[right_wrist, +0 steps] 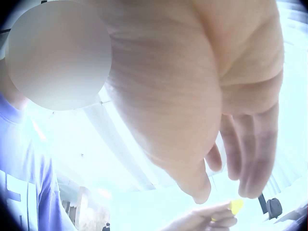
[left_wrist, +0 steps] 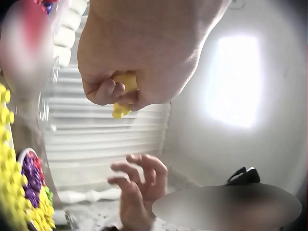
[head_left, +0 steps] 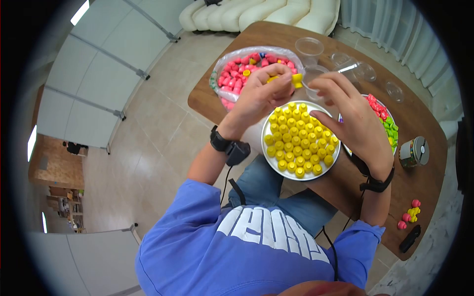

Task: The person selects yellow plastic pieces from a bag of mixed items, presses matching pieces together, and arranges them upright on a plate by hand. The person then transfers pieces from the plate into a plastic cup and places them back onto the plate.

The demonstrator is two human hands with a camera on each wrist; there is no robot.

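Note:
Yellow plastic pieces (head_left: 297, 80) are gripped in the curled fingers of the left hand (head_left: 266, 91), above the near side of the pink-filled bag. In the left wrist view a yellow piece (left_wrist: 120, 111) sticks out below the left hand (left_wrist: 139, 57). The right hand (head_left: 353, 118) is held to the right, fingers apart and loosely bent, touching nothing visible. Below both hands lies a white plate (head_left: 269, 160) covered with yellow bottle-shaped pieces (head_left: 296, 140). The right wrist view shows the right hand (right_wrist: 202, 96) with extended fingers, and a yellow piece (right_wrist: 236, 207) at the left hand.
A clear bag (head_left: 215, 74) of pink pieces lies at the table's back left. Clear cups (head_left: 309, 47) stand behind the plate. On the right are a plate of colored pieces (head_left: 390, 129), a lidded jar (head_left: 414, 152), pink and yellow pieces (head_left: 406, 217) and a black object (head_left: 410, 239).

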